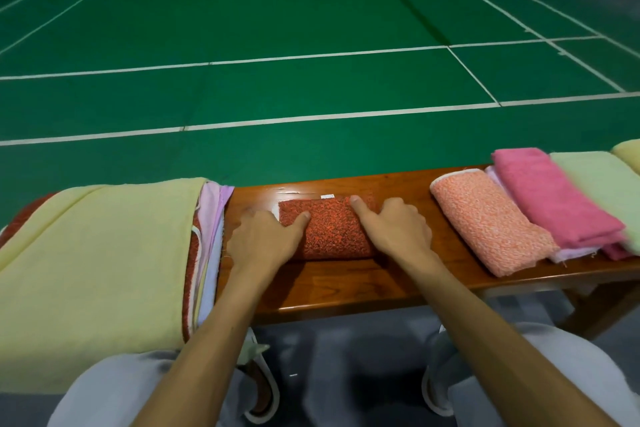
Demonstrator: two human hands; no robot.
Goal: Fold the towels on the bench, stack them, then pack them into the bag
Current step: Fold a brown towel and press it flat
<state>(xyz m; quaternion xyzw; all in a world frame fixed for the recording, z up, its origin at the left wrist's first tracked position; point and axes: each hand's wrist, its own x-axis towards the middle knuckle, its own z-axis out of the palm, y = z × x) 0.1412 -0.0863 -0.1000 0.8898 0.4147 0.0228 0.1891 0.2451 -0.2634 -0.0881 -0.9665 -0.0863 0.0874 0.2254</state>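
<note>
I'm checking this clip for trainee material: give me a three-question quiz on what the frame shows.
1. True or false: both hands rest on the small folded red-orange speckled towel.
2. Which lies right of it on the brown wooden bench: A) a bag, B) a folded pale orange speckled towel, C) a bottle?
3. What colour is the top towel of the unfolded pile at the left?

Key: 1 true, left hand and right hand. 2 B. 3 pale yellow.

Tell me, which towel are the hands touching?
The dark red speckled towel in the middle of the bench; both hands press on it, the others lie untouched at the sides.
</note>
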